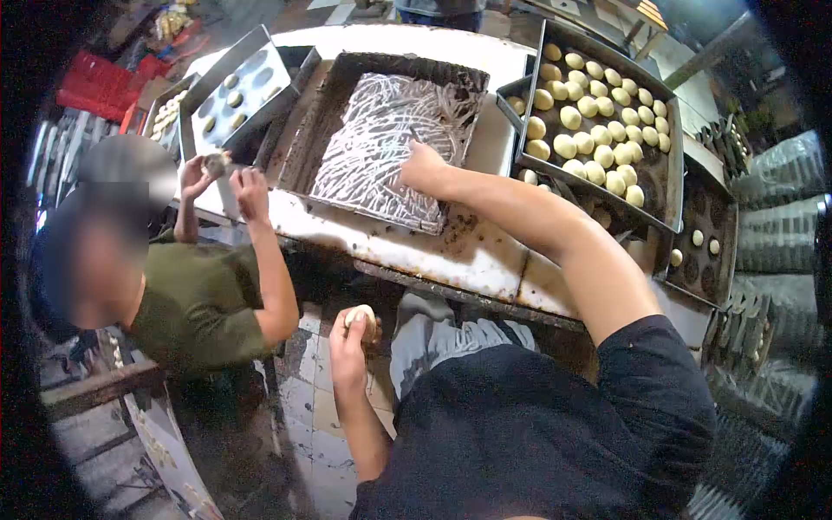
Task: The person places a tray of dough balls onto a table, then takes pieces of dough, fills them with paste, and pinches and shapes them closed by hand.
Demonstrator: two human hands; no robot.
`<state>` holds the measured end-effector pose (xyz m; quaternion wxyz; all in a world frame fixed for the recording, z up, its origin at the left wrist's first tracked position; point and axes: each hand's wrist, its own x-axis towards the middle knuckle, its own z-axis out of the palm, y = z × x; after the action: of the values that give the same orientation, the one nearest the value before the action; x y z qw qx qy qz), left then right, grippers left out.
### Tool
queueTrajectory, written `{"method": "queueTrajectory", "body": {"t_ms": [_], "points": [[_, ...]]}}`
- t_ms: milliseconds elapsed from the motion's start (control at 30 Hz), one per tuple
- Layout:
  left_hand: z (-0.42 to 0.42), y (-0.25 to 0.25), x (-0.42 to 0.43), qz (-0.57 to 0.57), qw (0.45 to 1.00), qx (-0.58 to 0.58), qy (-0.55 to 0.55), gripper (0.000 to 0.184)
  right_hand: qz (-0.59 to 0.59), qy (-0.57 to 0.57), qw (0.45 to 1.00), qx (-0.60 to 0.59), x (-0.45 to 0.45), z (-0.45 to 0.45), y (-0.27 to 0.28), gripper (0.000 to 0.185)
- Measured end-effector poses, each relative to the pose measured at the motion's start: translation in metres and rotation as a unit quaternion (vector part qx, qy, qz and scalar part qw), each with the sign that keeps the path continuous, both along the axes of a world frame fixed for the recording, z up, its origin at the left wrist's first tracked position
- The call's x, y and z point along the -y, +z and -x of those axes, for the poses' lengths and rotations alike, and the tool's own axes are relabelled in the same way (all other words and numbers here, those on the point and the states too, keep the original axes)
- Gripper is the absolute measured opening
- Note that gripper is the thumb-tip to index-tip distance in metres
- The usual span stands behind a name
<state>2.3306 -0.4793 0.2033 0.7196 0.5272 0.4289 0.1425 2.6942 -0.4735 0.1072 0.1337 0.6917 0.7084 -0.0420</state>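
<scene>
My left hand [348,351] is closed around a pale dough ball [360,317], held low in front of the table edge. Stretched out over the table, my right hand [422,169] touches the surface of a dark brown slab of filling [373,143] covered in whitish scored lines. Its fingers are bunched and point down into the slab; whatever they grip is hidden. The slab lies in a dark-rimmed rectangular tray [299,165].
To the right, a deep metal tray [667,195] holds many dough balls [598,130]. A lower tray [724,251] has a few pieces. At left, a co-worker's hands [251,195] hold a dough piece [217,163] beside a tilted tray [247,82]. Red crates [95,85] stand behind.
</scene>
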Motion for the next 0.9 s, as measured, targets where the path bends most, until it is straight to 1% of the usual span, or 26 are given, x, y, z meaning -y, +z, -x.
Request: {"method": "queueTrajectory", "body": {"t_ms": [33, 67, 167, 200, 233, 267, 300, 333, 367, 433, 467, 500, 533, 567, 600, 633, 667, 700, 767, 800, 833, 867, 900], "points": [[-0.002, 0.0, -0.006, 0.008, 1.0, 0.001, -0.005, 0.021, -0.006, 0.005, 0.999, 0.033, 0.001, -0.002, -0.008, 0.008], [-0.006, 0.001, -0.014, 0.005, 1.0, -0.005, -0.024, 0.021, 0.047, -0.003, 0.998, 0.052, 0.002, 0.009, 0.009, 0.008], [-0.031, -0.007, -0.046, 0.019, 0.998, 0.008, -0.057, 0.019, 0.049, 0.012, 0.999, -0.009, 0.004, 0.04, 0.002, 0.008], [-0.035, -0.014, -0.057, 0.027, 0.997, 0.017, -0.071, 0.019, 0.041, 0.049, 0.998, 0.016, 0.002, 0.048, -0.005, 0.01], [-0.042, -0.02, -0.071, 0.035, 0.995, 0.023, -0.088, 0.019, -0.007, 0.044, 0.999, -0.013, -0.001, 0.05, -0.036, 0.011], [-0.049, -0.021, -0.086, 0.044, 0.992, 0.038, -0.109, 0.019, 0.12, -0.039, 0.992, -0.021, -0.012, 0.063, -0.022, 0.019], [-0.052, -0.022, -0.099, 0.056, 0.989, 0.049, -0.129, 0.02, 0.156, -0.074, 0.985, -0.031, -0.02, 0.068, -0.011, 0.021], [-0.054, -0.027, -0.116, 0.066, 0.984, 0.066, -0.149, 0.022, 0.185, -0.096, 0.976, -0.068, -0.027, 0.067, 0.002, 0.023], [-0.067, -0.019, -0.144, 0.065, 0.983, 0.05, -0.163, 0.023, 0.205, -0.119, 0.969, -0.07, -0.044, 0.058, -0.013, 0.024], [-0.077, -0.013, -0.17, 0.066, 0.982, 0.035, -0.176, 0.02, 0.175, -0.172, 0.96, -0.137, -0.055, 0.046, -0.002, 0.026], [-0.079, -0.017, -0.181, 0.065, 0.98, 0.037, -0.184, 0.021, 0.172, -0.178, 0.96, -0.134, -0.065, 0.047, 0.006, 0.026], [-0.083, -0.024, -0.191, 0.062, 0.979, 0.043, -0.191, 0.021, 0.161, -0.214, 0.95, -0.159, -0.076, 0.049, 0.019, 0.023], [-0.089, -0.032, -0.199, 0.085, 0.976, 0.04, -0.198, 0.023, 0.147, -0.251, 0.939, -0.183, -0.085, 0.048, 0.029, 0.02], [-0.092, -0.036, -0.205, 0.108, 0.972, 0.036, -0.207, 0.024, 0.087, -0.278, 0.929, -0.227, -0.091, 0.055, 0.017, 0.022], [-0.099, -0.036, -0.209, 0.064, 0.967, 0.013, -0.246, 0.026, 0.021, -0.303, 0.917, -0.258, -0.096, 0.051, 0.005, 0.024], [-0.103, -0.038, -0.21, 0.074, 0.965, 0.019, -0.252, 0.028, 0.006, -0.322, 0.903, -0.286, -0.108, 0.05, 0.008, 0.025], [-0.101, -0.042, -0.212, 0.065, 0.96, 0.029, -0.27, 0.029, -0.004, -0.324, 0.897, -0.299, -0.113, 0.05, -0.005, 0.028], [-0.101, -0.047, -0.216, 0.053, 0.956, 0.038, -0.285, 0.03, -0.07, -0.319, 0.865, -0.382, -0.11, 0.052, -0.001, 0.028], [-0.096, -0.06, -0.22, 0.113, 0.959, 0.053, -0.253, 0.031, -0.217, -0.387, 0.774, -0.452, -0.098, 0.069, 0.004, 0.027], [-0.097, -0.068, -0.219, 0.16, 0.96, 0.059, -0.221, 0.033, -0.283, -0.371, 0.75, -0.469, -0.09, 0.074, 0.004, 0.022], [-0.105, -0.076, -0.218, 0.148, 0.961, 0.063, -0.223, 0.034, -0.344, -0.353, 0.723, -0.483, -0.081, 0.077, 0.009, 0.019], [-0.118, -0.067, -0.211, 0.14, 0.963, 0.079, -0.216, 0.034, -0.194, -0.481, 0.533, -0.669, -0.074, 0.087, 0.066, 0.016], [-0.133, -0.049, -0.205, 0.132, 0.964, 0.09, -0.211, 0.034, -0.195, -0.484, 0.533, -0.666, -0.069, 0.083, 0.075, 0.016]]}}
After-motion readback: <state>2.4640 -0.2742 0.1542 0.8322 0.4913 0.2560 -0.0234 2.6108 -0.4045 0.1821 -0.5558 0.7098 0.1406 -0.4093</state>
